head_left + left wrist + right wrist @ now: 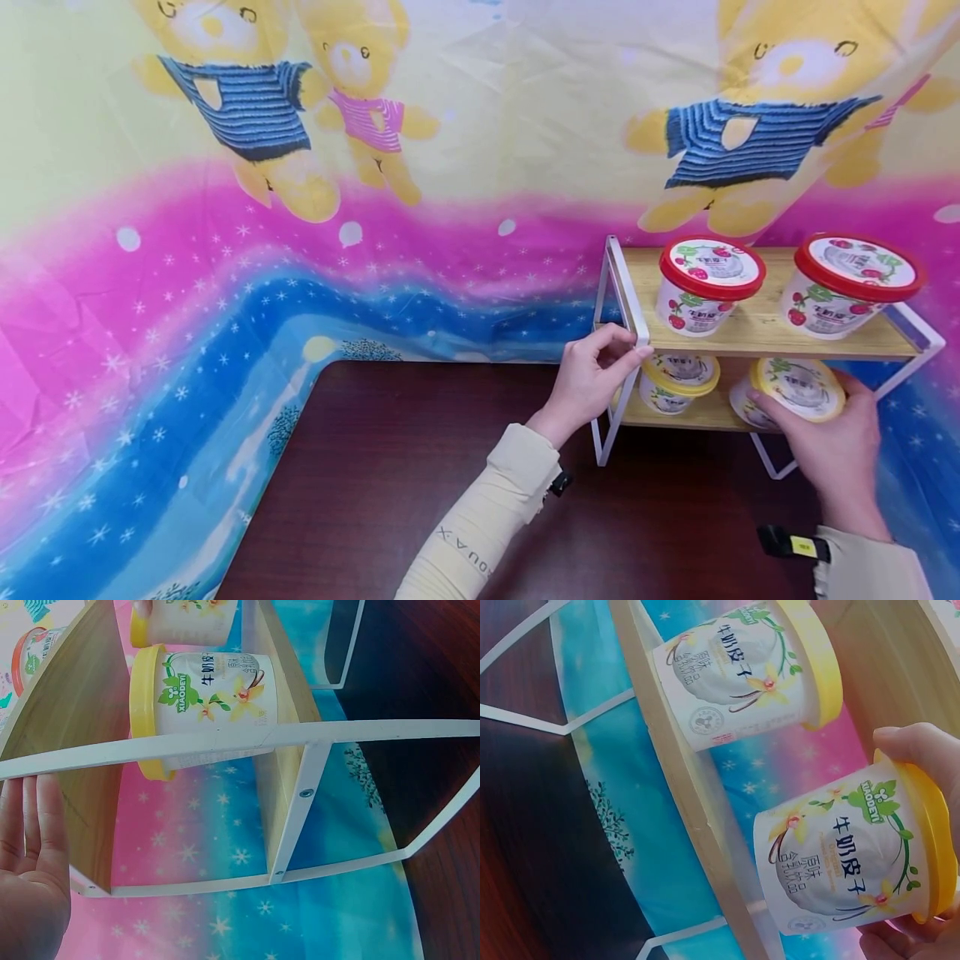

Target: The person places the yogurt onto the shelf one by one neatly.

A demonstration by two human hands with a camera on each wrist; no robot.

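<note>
My right hand (pixel 836 450) grips a yellow-lidded milk tub (pixel 798 390) by its lid, thumb on one side and fingers on the other, at the right of the lower shelf. A second yellow-lidded tub (pixel 678 383) stands on that shelf to the left, also plain in the right wrist view. At the rack's front left corner, my left hand (pixel 588 375) pinches the white metal frame (pixel 636 312) in the head view; straight fingers (pixel 51 825) touch it in the left wrist view. Overhead on the top shelf stand two red-lidded tubs, one left (pixel 711 283) and one right (pixel 855 283).
The two-tier rack has wooden shelves (pixel 750 333) and white metal legs (pixel 603 442). It stands at the right rear of a dark wooden table (pixel 390 467). Behind hangs a cloth (pixel 480 167) printed with bears and snowflakes.
</note>
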